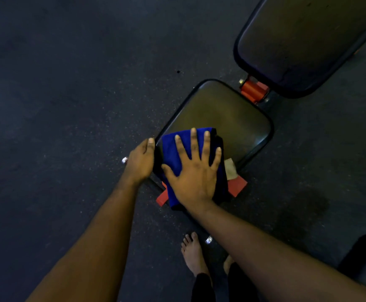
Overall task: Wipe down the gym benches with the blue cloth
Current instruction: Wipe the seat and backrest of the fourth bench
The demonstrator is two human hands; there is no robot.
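The right hand (pixel 196 173) lies flat, fingers spread straight, pressing the folded blue cloth (pixel 170 147) onto the near end of the black seat pad (pixel 221 114). Just beside its thumb, the left hand (pixel 140 162) clasps the pad's edge. Beyond the fingertips lies the back pad (pixel 297 40).

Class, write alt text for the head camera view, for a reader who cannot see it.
A right hand presses a blue cloth flat on the near end of a dark seat pad, while the left hand holds the pad's left edge. Beyond an orange-red bracket lies a second pad; a bare foot stands on the speckled floor.
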